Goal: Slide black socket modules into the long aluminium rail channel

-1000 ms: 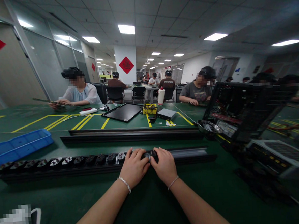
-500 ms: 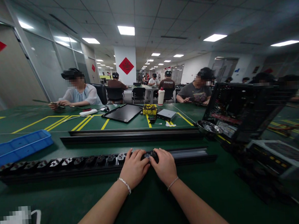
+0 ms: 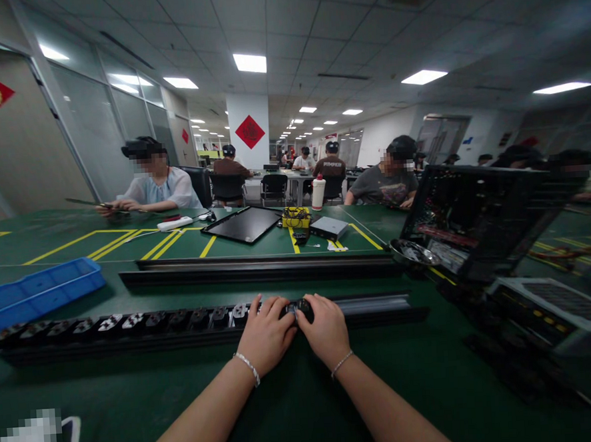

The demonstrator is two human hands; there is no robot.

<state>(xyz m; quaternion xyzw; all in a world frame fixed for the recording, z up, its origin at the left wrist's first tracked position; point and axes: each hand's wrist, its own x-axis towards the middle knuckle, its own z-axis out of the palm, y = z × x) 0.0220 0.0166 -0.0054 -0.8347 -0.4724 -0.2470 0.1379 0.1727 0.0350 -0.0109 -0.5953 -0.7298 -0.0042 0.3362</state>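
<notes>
A long black rail (image 3: 381, 316) lies across the green table in front of me. Along its left part sits a row of small black modules (image 3: 110, 323), some with silvery tops; they resemble sockets or plug adapters. My left hand (image 3: 266, 331) is closed over a black module (image 3: 285, 309) on the rail, next to the end of that row. Right beside it, my right hand (image 3: 326, 327) wraps round another rounded black module (image 3: 305, 310). My thumbs nearly meet between the two pieces, and the fingers hide most of both. Right of my hands a pale strip shows inside the rail.
Behind lies a second black rail (image 3: 258, 270). A blue tray (image 3: 42, 290) stands left; an open computer case (image 3: 480, 223), a metal bowl (image 3: 412, 252) and a power supply unit (image 3: 556, 312) stand right. Farther back are a flat black panel (image 3: 243, 224), a bottle (image 3: 318, 193) and seated people.
My hands and the modules on the rail stay in practically the same place. The person across on the right has shifted slightly to the left.
</notes>
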